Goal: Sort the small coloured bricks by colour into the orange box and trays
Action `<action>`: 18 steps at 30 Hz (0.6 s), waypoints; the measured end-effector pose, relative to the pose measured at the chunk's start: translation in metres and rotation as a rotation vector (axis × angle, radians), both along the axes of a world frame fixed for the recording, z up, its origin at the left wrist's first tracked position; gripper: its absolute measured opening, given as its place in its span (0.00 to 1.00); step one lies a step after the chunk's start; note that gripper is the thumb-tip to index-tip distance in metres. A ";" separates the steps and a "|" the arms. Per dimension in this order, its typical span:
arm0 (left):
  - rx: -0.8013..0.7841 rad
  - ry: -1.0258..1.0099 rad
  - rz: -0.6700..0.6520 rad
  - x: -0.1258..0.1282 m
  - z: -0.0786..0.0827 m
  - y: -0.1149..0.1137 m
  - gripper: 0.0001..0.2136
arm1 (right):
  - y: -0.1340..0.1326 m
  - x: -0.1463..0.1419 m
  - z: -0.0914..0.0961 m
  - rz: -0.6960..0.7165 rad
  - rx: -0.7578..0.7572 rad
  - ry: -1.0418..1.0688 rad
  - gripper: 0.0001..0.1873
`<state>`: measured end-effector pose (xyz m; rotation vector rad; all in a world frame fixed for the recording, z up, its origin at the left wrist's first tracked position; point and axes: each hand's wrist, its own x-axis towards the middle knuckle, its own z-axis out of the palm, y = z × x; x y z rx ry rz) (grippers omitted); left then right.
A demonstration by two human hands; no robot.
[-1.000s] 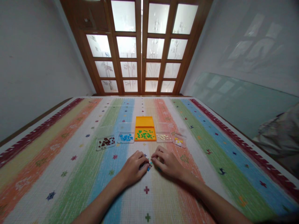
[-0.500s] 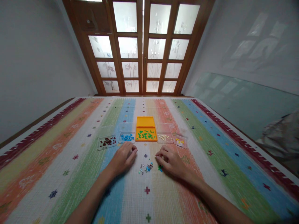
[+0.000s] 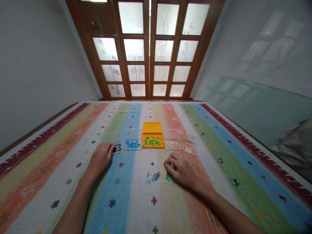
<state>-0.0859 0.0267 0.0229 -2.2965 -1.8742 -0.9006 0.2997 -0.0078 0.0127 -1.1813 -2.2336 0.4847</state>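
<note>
My left hand (image 3: 102, 156) reaches over the left part of a clear plastic box of dark red pieces (image 3: 118, 148). Its fingers are bent together, with the tips at the pieces; whether one is pinched cannot be made out. On the cloth to the right rests my right hand (image 3: 179, 169), fingers curled and thumb close to the index finger; anything held there is hidden. Just left of its thumb lies a small green and blue piece (image 3: 168, 177). Between the hands is a loose pile of tiny blue, clear and dark pieces (image 3: 155, 176).
An orange case (image 3: 152, 127) with its lid up holds green pieces (image 3: 152, 141). Beside it stand clear boxes of blue pieces (image 3: 132, 144), cream pieces (image 3: 172, 144) and yellow pieces (image 3: 188, 149). A striped cloth (image 3: 136, 201) covers the table.
My left hand has moved left, from in front of the blue pieces to the box of dark red pieces. My right hand has stayed nearly still.
</note>
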 end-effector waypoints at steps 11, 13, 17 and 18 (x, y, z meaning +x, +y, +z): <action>0.105 -0.056 -0.084 0.022 0.012 -0.010 0.14 | 0.001 0.000 0.001 0.007 0.009 -0.011 0.11; 0.078 -0.124 -0.215 0.042 0.015 -0.018 0.12 | 0.002 0.001 0.000 0.004 0.016 -0.016 0.11; -0.127 -0.172 -0.525 0.087 0.013 -0.037 0.07 | 0.003 0.001 -0.003 -0.003 0.033 -0.022 0.10; -0.211 -0.147 -0.578 0.096 0.011 -0.042 0.07 | 0.003 0.001 -0.003 -0.003 0.040 -0.022 0.10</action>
